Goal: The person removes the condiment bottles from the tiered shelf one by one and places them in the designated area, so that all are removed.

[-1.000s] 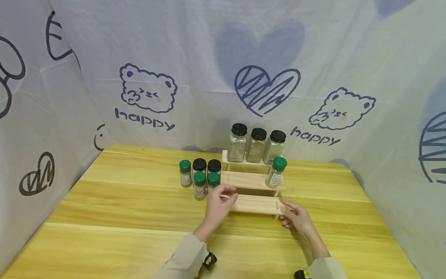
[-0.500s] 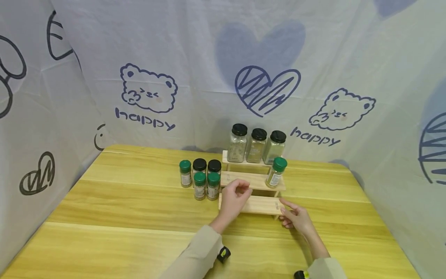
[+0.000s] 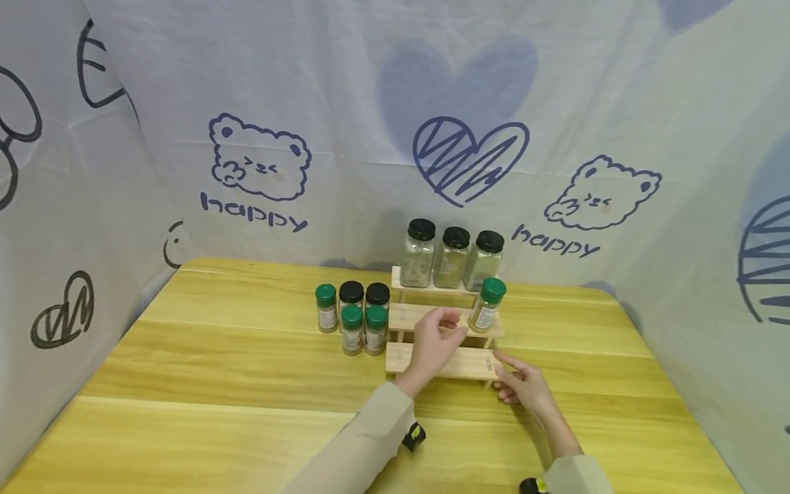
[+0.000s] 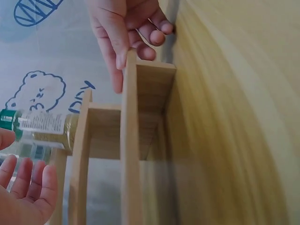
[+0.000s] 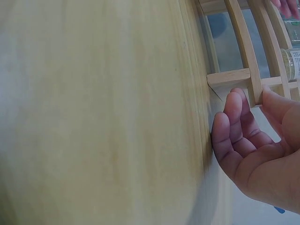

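A three-step wooden spice rack (image 3: 404,355) stands on the table. My right hand (image 3: 529,391) pinches the right end of its lowest step, thumb above and fingers below, as the right wrist view shows. Over the lower steps hovers my left hand (image 3: 435,343), fingers loosely bent and holding nothing. Just beyond its fingertips is a green-capped spice jar (image 3: 487,307), upright at the right end of the middle step. This spice jar (image 4: 44,127) lies close to my left fingers (image 4: 33,180) in the left wrist view. Black-capped square jars (image 3: 452,261) line the top step.
Left of the rack, several smaller spice jars stand in a cluster on the wooden table (image 3: 216,363), some with green caps (image 3: 352,317), two with black caps (image 3: 377,293). A printed white cloth (image 3: 345,158) hangs behind and along the sides.
My left hand has moved right across the rack, from beside the clustered jars to near the green-capped jar on the middle step. My right hand keeps its place at the rack's end.
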Demonstrator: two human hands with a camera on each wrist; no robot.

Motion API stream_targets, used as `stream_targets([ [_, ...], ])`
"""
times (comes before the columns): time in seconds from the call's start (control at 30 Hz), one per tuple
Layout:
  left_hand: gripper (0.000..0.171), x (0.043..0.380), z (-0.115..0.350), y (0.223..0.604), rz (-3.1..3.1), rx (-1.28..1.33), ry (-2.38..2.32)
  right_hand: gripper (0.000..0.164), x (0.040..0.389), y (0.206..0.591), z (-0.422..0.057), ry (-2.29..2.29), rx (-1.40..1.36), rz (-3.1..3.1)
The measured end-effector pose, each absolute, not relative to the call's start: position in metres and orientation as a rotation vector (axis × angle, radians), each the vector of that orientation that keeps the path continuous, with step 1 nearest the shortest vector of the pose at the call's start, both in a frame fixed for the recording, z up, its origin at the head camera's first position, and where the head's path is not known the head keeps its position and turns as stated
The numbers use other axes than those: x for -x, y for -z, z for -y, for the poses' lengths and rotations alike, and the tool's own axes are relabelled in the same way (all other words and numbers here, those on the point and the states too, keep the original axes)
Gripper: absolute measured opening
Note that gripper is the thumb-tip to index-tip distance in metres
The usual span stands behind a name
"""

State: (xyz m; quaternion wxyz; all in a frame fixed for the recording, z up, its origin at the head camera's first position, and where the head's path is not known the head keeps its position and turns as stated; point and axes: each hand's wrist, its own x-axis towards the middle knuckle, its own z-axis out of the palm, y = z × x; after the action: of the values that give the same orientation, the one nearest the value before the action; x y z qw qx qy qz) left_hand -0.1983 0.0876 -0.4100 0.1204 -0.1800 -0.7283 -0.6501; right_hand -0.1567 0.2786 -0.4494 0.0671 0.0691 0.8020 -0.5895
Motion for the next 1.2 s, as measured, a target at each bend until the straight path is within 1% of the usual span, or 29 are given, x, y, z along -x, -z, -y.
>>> stream_targets([
  [0.33, 0.024, 0.208, -0.109, 0.397, 2.128, 0.527, 1.860, 0.040, 0.156, 0.449, -0.278, 1.781, -0.200, -2.415],
  [0.63, 0.040, 0.217, -0.118, 0.391, 2.090, 0.554, 1.824, 0.040, 0.156, 0.449, -0.279, 1.786, -0.201, -2.404],
  [1.07, 0.048, 0.224, -0.127, 0.385, 2.086, 0.634, 1.735, 0.040, 0.156, 0.449, -0.279, 1.779, -0.195, -2.412],
  [1.2, 0.047, 0.225, -0.129, 0.386, 2.093, 0.637, 1.719, 0.040, 0.155, 0.449, -0.279, 1.781, -0.194, -2.408],
])
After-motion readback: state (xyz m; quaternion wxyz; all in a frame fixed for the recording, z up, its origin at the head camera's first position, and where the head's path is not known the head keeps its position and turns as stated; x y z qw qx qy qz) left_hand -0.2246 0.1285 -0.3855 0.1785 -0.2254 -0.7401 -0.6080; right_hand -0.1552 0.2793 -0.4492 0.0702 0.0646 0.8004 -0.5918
